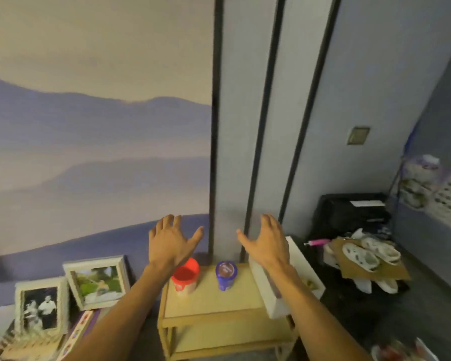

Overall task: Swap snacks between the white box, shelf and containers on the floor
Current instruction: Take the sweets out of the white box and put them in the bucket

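A low wooden shelf (214,300) stands against the wall at the bottom centre. On its top sit a jar with a red lid (185,276) and a purple tub (226,274). A white box (294,256) rests at the shelf's right edge, with something small and greenish inside. My left hand (171,241) is raised above the red-lidded jar, fingers spread, holding nothing. My right hand (267,242) is raised over the white box's left side, also spread and empty. My right forearm hides part of the box.
Two framed photos (97,282) lean against the wall at the left. A black bag (349,214), pale shoes on cardboard (370,254) and a pink object (319,242) lie on the dark floor at the right. A packet (399,353) shows at the bottom right corner.
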`<state>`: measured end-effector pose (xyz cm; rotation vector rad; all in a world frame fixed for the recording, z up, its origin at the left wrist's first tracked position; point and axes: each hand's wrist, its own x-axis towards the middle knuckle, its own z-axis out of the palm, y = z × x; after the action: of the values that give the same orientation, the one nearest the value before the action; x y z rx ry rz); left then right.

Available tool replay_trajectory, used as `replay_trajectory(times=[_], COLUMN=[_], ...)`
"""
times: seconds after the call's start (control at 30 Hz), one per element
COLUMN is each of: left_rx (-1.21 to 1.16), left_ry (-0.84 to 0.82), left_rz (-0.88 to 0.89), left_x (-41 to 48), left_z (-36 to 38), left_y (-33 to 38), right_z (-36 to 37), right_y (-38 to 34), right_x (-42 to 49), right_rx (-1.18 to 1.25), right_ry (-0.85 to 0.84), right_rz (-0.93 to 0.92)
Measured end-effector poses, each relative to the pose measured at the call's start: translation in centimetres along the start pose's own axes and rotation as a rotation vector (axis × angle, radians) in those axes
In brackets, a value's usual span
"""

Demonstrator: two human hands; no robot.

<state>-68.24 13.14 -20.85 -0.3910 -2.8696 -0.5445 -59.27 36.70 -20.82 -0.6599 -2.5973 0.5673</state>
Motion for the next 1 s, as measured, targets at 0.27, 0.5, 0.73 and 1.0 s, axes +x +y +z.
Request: replay_trajectory(times=[0.27, 0.5, 0.73, 1.0], left_rx=[-0.049, -0.008, -0.121, 0.042], left_ry=[-0.203, -0.379, -0.609, -1.020], left_rz=[0.124, 0.168, 0.198, 0.314], left_x=[-1.3, 1.0, 7.2, 13.0], left_z=[9.2, 16.8, 27.4, 48.5], left_y=[15.8, 20.9, 22.2, 21.3], right_z=[-4.6, -1.8, 6.4, 19.8], right_y=[16.4, 23.8, 29.4, 37.6], right_x=[1.0, 4.1, 8.8, 14.3], right_rx=[-0.039, -0.018, 0.032, 0.012], right_ry=[-0.049, -0.112, -0.393, -0.759], right_rz=[0.185, 0.298, 0.419, 0.542])
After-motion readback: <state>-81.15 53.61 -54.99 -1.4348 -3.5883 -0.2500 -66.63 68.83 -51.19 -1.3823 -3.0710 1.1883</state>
